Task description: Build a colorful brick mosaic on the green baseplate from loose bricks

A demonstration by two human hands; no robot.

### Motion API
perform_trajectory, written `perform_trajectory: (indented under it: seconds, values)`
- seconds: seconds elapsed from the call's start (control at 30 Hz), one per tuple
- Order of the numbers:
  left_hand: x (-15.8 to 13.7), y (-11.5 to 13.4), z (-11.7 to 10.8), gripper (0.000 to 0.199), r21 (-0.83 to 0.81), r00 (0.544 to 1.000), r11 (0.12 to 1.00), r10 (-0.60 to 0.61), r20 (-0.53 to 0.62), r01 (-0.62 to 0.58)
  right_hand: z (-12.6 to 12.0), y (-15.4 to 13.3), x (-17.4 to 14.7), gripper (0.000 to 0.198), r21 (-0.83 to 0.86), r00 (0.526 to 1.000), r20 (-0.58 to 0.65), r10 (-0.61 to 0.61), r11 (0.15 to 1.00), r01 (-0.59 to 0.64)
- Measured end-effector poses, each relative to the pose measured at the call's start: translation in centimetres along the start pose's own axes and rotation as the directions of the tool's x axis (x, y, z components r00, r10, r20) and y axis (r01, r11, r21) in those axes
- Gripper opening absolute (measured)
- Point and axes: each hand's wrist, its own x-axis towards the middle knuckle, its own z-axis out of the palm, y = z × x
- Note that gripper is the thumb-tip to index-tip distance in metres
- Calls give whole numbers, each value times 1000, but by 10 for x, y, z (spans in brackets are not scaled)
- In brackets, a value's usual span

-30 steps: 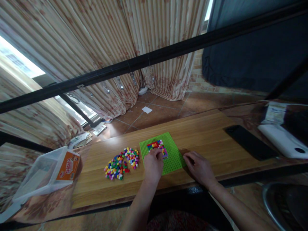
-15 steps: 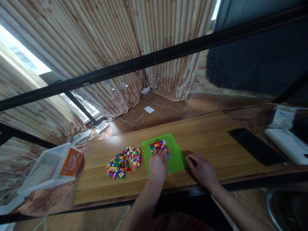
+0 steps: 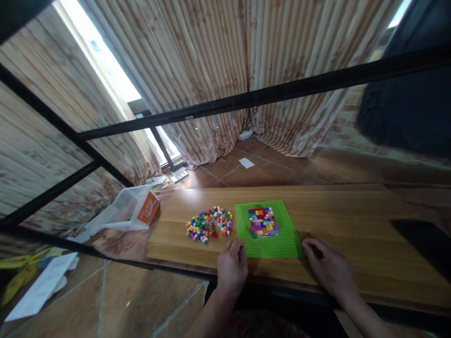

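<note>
A bright green studded baseplate (image 3: 292, 234) lies on the wooden board. On its upper middle stands a compact patch of small multicoloured bricks (image 3: 263, 221), red along the far side. My left hand (image 3: 232, 267) is at the plate's near left corner, with fingers curled together; what they hold, if anything, is hidden. My right hand (image 3: 329, 267) rests on the board, its closed fingertips against the plate's right edge. Whether they pinch the edge I cannot tell. Left of the plate lies a loose, curved heap of small coloured bricks (image 3: 202, 226).
A clear plastic bin (image 3: 130, 206) with an orange label stands off the wooden board's (image 3: 352, 211) left end. At the right lies a dark flat object (image 3: 419, 239). A black metal bar (image 3: 218, 104) crosses beyond the board, with striped curtains (image 3: 197, 56) behind.
My left hand has drawn back from the brick patch to the plate's near left corner, uncovering the patch. My right hand stays at the right edge. The view has swung left.
</note>
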Motion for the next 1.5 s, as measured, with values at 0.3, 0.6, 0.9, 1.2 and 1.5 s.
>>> perform_trajectory:
  seconds: [0.3, 0.6, 0.9, 1.2, 1.5]
  values:
    - [1, -72, -59, 16, 192, 902, 894, -357, -243, 406, 2, 10, -5, 40, -26, 991, 103, -82, 996, 85]
    - [16, -68, -50, 13, 305, 917, 867, -351, -188, 394, 1, 16, -7, 39, -21, 982, 153, -113, 993, 117]
    - [10, -73, -53, 18, 89, 939, 962, -226, -259, 257, 1, 8, -6, 37, 9, 990, 109, -95, 995, 95]
    - [13, -29, -32, 13, -191, 985, 979, 31, -170, -64, -3, -9, 2, 25, 32, 991, 76, -107, 994, 105]
    - [42, 25, 2, 20, -247, 970, 939, 243, -22, -241, -4, -14, 4, 23, 90, 993, 89, -74, 994, 66]
